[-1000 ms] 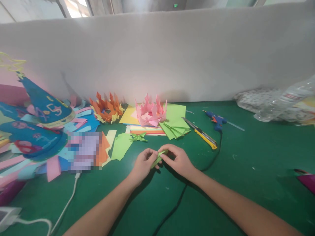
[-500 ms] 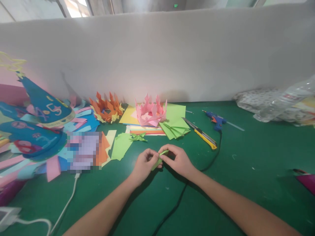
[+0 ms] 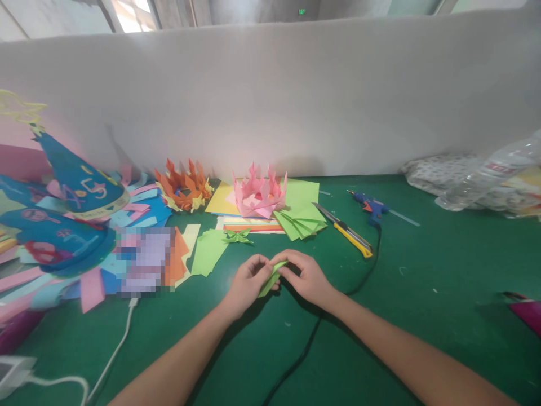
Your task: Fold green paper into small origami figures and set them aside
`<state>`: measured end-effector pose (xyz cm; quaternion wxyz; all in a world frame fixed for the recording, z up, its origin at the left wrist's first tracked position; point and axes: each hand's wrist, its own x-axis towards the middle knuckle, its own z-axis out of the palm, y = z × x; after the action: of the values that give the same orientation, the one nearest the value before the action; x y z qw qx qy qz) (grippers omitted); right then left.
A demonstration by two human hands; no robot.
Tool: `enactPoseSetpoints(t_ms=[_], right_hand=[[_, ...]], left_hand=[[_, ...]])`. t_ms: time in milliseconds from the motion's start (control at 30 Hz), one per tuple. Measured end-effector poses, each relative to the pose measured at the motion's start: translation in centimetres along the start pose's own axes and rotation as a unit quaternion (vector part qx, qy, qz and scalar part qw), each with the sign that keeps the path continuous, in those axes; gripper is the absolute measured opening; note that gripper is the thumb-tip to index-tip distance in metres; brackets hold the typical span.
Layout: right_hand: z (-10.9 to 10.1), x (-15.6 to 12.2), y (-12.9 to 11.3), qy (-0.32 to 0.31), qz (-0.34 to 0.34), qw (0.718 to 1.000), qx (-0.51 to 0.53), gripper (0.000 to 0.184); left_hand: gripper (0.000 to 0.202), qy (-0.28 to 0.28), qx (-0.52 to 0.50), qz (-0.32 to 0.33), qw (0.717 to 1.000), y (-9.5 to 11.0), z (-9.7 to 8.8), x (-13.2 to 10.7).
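Note:
A small folded piece of green paper (image 3: 270, 279) is held between my two hands above the green table. My left hand (image 3: 249, 282) pinches its left side with thumb and fingers. From the other side, my right hand (image 3: 305, 273) grips its upper edge between thumb and forefinger. Part of the paper is hidden by the fingers. Just beyond the hands lie a folded green paper piece (image 3: 238, 236), a stack of green sheets (image 3: 208, 251) and a fan of green paper (image 3: 301, 223).
Behind stand a pink paper crown (image 3: 260, 194) and an orange paper crown (image 3: 184, 189). To the right lie a yellow utility knife (image 3: 353, 239) and a blue glue gun (image 3: 371, 207), its black cord crossing under my right arm. Blue paper hats (image 3: 80, 175) crowd the left.
More of the green paper shows between my fingers, and my right hand's fingers have shifted slightly along it. Everything else on the table stays where it was.

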<state>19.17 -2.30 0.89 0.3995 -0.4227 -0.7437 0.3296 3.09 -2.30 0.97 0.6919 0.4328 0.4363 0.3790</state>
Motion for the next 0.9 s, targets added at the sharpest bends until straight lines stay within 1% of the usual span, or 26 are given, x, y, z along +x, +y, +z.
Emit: enactPoseSetpoints(t_ms=[167,400,500,667,800,900], right_hand=[[0.2,-0.12,-0.05,0.029,0.005,1.0,-0.012,0.015],[0.41,-0.26,0.13,0.047,0.021,0.998,-0.021,0.017],[0.4,-0.22,0.16,0.042,0.032,0.998,-0.021,0.015],[0.42,-0.11,0.17,0.031,0.055,0.998,0.009,0.011],[0.49,-0.17,0.12,0.033,0.06,0.998,0.015,0.01],[0.51,-0.19,0.15,0.033,0.06,0.998,0.01,0.009]], left_hand=[[0.038,-0.008,0.017,0.02,1.0,0.01,0.08,-0.09],[0.039,-0.002,0.031,0.021,0.999,-0.29,-0.05,-0.08],[0.039,-0.006,0.034,0.019,0.999,-0.39,-0.16,-0.02],[0.038,-0.007,0.038,0.02,0.999,-0.25,-0.23,-0.06],[0.037,-0.009,0.04,0.025,0.999,-0.27,-0.14,-0.05],[0.037,0.002,0.036,0.022,0.999,-0.49,-0.09,0.1]])
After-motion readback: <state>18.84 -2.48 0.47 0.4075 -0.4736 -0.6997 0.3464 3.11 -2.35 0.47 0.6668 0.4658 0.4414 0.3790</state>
